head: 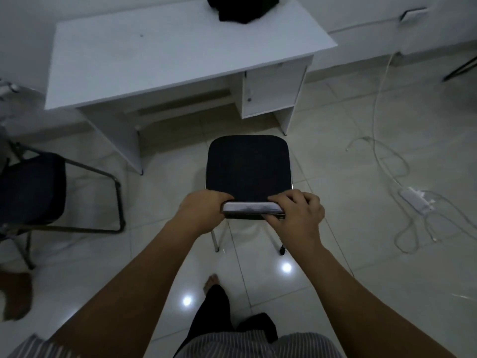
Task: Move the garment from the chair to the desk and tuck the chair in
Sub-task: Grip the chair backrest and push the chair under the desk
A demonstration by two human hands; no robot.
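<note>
A black garment [242, 7] lies bunched on the far edge of the white desk [165, 58]. The chair [247, 166], with a dark seat and metal legs, stands on the tiled floor in front of the desk's knee space, its seat outside the desk. My left hand [204, 210] grips the left end of the chair's backrest top. My right hand [296, 213] grips the right end of the same backrest. The seat is bare.
A second dark chair [33, 187] with a metal frame stands at the left. White cables and a power strip [413, 197] lie on the floor at the right. The desk has an open side compartment [271, 94]. Someone's bare foot [18, 295] shows at the far left.
</note>
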